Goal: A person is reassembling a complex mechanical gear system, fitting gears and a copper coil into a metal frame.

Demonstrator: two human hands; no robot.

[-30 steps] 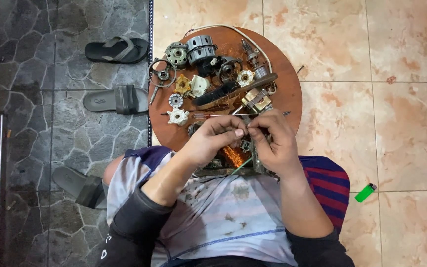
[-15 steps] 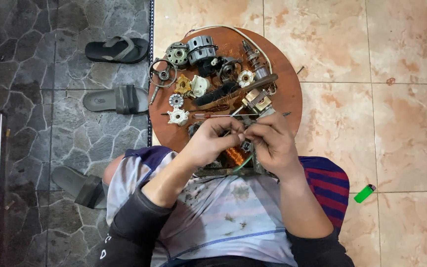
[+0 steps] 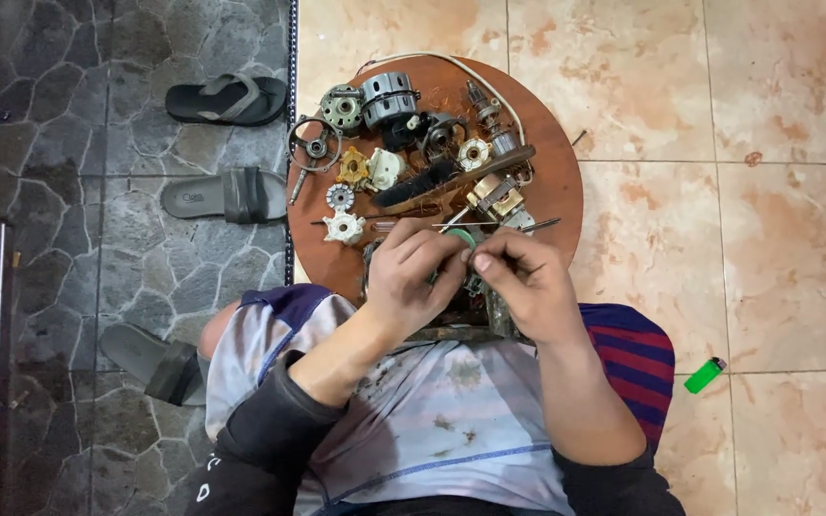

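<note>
While the sandals [image 3: 227, 99] lie off on the dark stone floor at the left, the work is all on the round wooden table [image 3: 561, 196], which is crowded with small motor parts: a ribbed metal housing [image 3: 389, 97] near the far edge, a white toothed piece [image 3: 344, 227] closer in, and a dark wooden-handled tool [image 3: 451, 177] lying across the middle. At the near edge the left hand [image 3: 413, 277] has its fingers curled tight around a small green-edged part [image 3: 464, 239], which sits between both hands just above the table's near rim. The right hand [image 3: 528, 282] meets it from the other side, thumb and forefinger pinched together at the part; whether they nip a wire or a tool tip I cannot tell, since the fingers hide it. To my eye, fine work like this goes best with the left hand kept as a steady clamp, wrists braced on the knees or the table rim, and the right making only small, controlled moves so nothing slips in among the loose pieces. Out to the right a green lighter [image 3: 706, 375] lies on the tiled floor.
</note>
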